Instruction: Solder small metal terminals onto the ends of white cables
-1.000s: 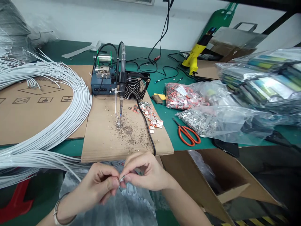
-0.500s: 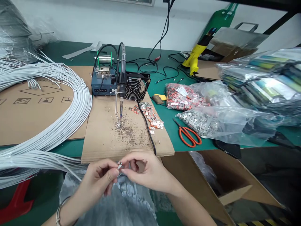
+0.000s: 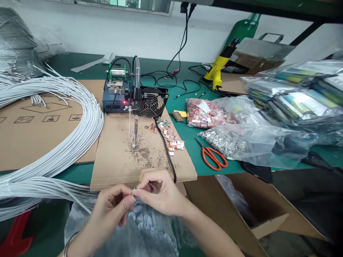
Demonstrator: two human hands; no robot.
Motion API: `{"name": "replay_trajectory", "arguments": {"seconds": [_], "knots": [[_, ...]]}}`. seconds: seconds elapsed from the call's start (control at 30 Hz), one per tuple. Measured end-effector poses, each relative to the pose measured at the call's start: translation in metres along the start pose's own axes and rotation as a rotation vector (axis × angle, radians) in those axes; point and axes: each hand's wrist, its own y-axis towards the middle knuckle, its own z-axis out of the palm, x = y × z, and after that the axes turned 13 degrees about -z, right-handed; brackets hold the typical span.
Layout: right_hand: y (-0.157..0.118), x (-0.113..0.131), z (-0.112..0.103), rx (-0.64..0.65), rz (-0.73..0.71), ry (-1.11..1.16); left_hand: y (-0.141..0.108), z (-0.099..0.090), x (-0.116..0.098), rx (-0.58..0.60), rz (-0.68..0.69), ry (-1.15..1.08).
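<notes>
Both hands meet over my lap, just in front of the cardboard sheet (image 3: 115, 157). My left hand (image 3: 115, 205) pinches the end of a white cable (image 3: 134, 192), mostly hidden by the fingers. Thumb and forefinger of my right hand (image 3: 158, 192) close on the tip of that same cable end. Beyond them a soldering iron (image 3: 137, 75) hangs upright in its stand, tip down over solder crumbs. Small metal and orange connectors (image 3: 175, 141) lie loose to its right. A large bundle of white cables (image 3: 88, 125) curves across the left side.
Orange-handled scissors (image 3: 214, 157) lie right of the cardboard, beside bags of red parts (image 3: 206, 112) and metal parts (image 3: 227, 141). A fan (image 3: 152, 103) and blue soldering station (image 3: 115, 100) stand behind. An open carton (image 3: 257, 200) is below the table edge at right.
The right fingers have closed over the cable tip, whose dark wire ends showed before. The camera view has tilted up slightly, and a red light now shows on the station.
</notes>
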Motion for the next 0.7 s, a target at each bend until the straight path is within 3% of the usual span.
{"name": "replay_trajectory", "arguments": {"seconds": [0.13, 0.2, 0.37, 0.43, 0.53, 0.7], "knots": [[-0.004, -0.015, 0.022, -0.282, -0.100, 0.117, 0.007, 0.007, 0.004, -0.001, -0.041, -0.130], [-0.005, -0.020, 0.025, -0.339, -0.071, 0.234, 0.008, 0.009, 0.004, -0.001, -0.027, -0.153], [-0.007, -0.014, 0.002, -0.453, -0.163, 0.286, 0.001, 0.003, -0.004, 0.119, -0.042, -0.163], [-0.009, -0.007, -0.008, -0.338, -0.135, 0.151, -0.002, 0.000, -0.007, 0.196, -0.084, -0.167], [-0.008, 0.004, -0.012, -0.030, -0.001, -0.072, -0.005, -0.004, -0.009, 0.232, -0.113, -0.119], [0.001, 0.018, -0.012, 0.174, -0.033, -0.248, -0.008, -0.006, -0.010, 0.185, -0.079, 0.100]]}}
